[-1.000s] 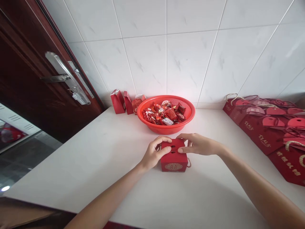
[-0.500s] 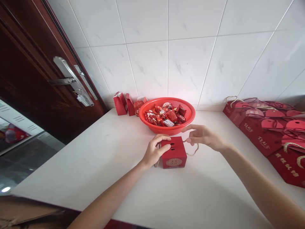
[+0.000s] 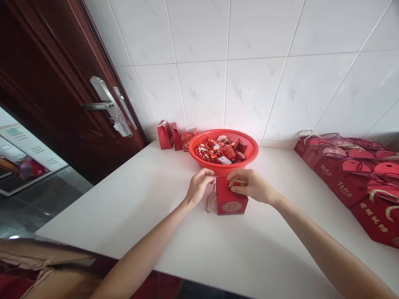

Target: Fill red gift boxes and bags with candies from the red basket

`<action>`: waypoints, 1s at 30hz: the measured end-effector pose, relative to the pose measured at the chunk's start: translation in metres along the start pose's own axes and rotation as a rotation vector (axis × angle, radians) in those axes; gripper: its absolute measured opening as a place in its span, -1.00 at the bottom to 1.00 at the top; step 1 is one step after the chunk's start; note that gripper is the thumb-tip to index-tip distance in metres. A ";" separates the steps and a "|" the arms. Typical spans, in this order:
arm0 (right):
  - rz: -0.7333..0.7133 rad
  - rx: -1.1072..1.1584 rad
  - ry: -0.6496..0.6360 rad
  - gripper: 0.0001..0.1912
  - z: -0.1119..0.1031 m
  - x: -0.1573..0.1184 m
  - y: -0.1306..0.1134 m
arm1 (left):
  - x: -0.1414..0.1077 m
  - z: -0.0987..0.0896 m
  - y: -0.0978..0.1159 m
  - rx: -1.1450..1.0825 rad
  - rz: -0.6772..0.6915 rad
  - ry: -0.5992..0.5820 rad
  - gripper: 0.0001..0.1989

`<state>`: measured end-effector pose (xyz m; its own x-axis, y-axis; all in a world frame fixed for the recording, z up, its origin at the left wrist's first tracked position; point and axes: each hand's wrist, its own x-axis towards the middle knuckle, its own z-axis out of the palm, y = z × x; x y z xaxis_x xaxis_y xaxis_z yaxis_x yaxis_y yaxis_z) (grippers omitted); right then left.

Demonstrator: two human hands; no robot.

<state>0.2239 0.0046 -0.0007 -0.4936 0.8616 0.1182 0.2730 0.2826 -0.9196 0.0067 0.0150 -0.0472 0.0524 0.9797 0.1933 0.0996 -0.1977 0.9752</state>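
A small red gift box [image 3: 232, 198] with a gold round emblem on its front stands on the white table. My right hand [image 3: 249, 185] is at the top of the box, its fingers closed on the twisted rope handle [image 3: 240, 181] from the right side. Just off the box's upper left edge is my left hand [image 3: 199, 187], fingers curved with a gap between thumb and forefinger, holding nothing that I can see. Below it another rope loop [image 3: 212, 205] hangs down the left side of the box. The holes in the lid are mostly covered by my right fingers.
Behind the box sits a red plastic basket [image 3: 193, 155] of wrapped sweets. Small red packets [image 3: 165, 135] lean by the wall. Rows of red gift boxes [image 3: 339, 182] line the right. A brown door [image 3: 62, 62] is at left, and cardboard [image 3: 62, 282] lies below the table edge.
My right hand has brought the rope handle from the right side over the box top. My left hand has come off the lid to the left. The view has shifted slightly left.
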 end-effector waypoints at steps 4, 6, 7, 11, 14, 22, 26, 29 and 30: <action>-0.021 -0.213 0.007 -0.81 0.003 0.002 -0.009 | 0.003 -0.007 -0.002 0.011 -0.084 -0.164 -0.77; -0.041 -0.313 0.000 -0.80 0.003 0.004 -0.014 | 0.004 -0.009 -0.004 0.020 -0.122 -0.250 -0.73; -0.053 -0.349 -0.007 -0.80 0.004 0.006 -0.016 | 0.005 -0.010 -0.004 0.027 -0.138 -0.285 -0.72; -0.080 -0.412 -0.023 -0.80 0.004 0.011 -0.021 | 0.007 -0.017 0.001 -0.040 -0.292 -0.408 -0.67; -0.090 -0.427 -0.032 -0.80 0.005 0.013 -0.022 | 0.009 -0.026 0.010 -0.168 -0.429 -0.438 -0.63; -0.084 -0.418 -0.037 -0.84 0.003 0.014 -0.032 | 0.004 -0.043 0.037 -0.387 -0.237 -0.550 -0.57; -0.138 -0.352 -0.036 -0.84 -0.001 0.013 -0.039 | -0.008 -0.037 0.047 -0.260 0.018 -0.498 -0.61; -0.207 -0.313 -0.012 -0.87 -0.004 0.012 -0.043 | -0.014 -0.034 0.048 -0.056 0.188 -0.442 -0.53; -0.222 -0.300 -0.005 -0.87 -0.005 0.011 -0.044 | -0.016 -0.032 0.046 0.007 0.251 -0.423 -0.52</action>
<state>0.2106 0.0039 0.0430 -0.5719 0.7633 0.3003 0.3883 0.5744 -0.7206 -0.0218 -0.0084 -0.0014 0.4744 0.8034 0.3599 0.0389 -0.4276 0.9031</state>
